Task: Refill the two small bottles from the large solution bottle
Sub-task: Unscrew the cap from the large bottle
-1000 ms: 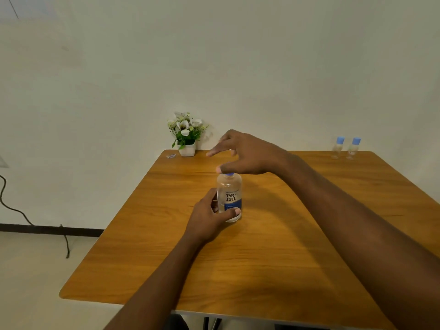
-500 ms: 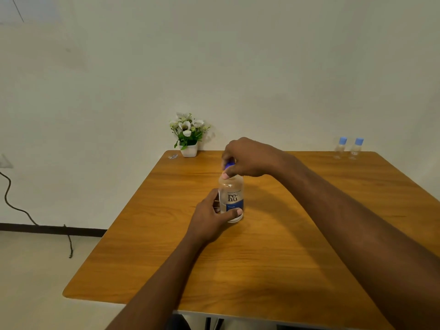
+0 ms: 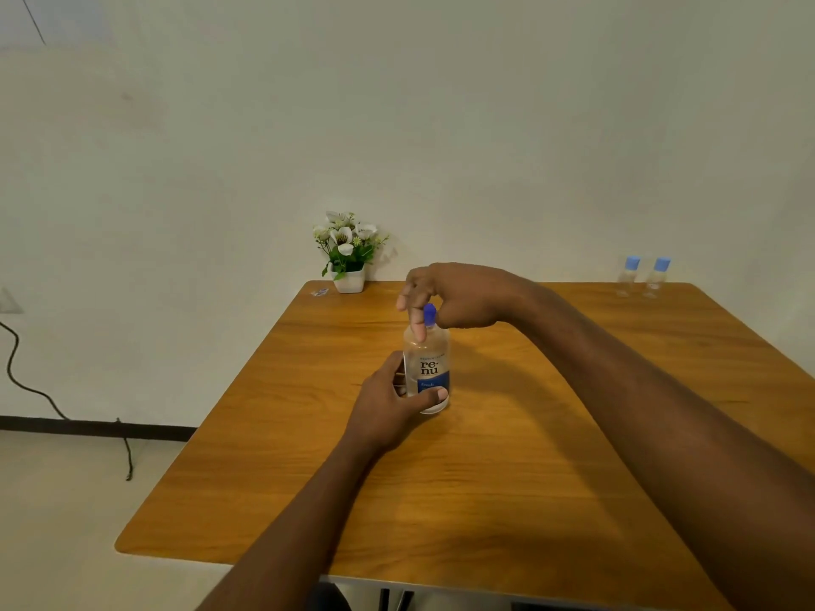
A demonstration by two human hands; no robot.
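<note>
The large clear solution bottle [image 3: 427, 368] with a blue and white label stands upright in the middle of the wooden table [image 3: 507, 478]. My left hand [image 3: 388, 407] grips its lower body from the left. My right hand [image 3: 454, 297] hovers over its top and pinches the blue cap [image 3: 429, 313] with thumb and fingers. Two small clear bottles with light blue caps, one [image 3: 628, 277] beside the other [image 3: 656, 279], stand upright at the table's far right edge by the wall, well away from both hands.
A small white pot of white flowers [image 3: 347, 258] sits at the far left corner of the table, with a tiny wrapper [image 3: 320, 292] beside it. A black cable [image 3: 53, 403] runs along the floor on the left.
My right hand came down from an open hover above the bottle and closed its fingers round the blue cap. The left hand kept its hold on the bottle body.
</note>
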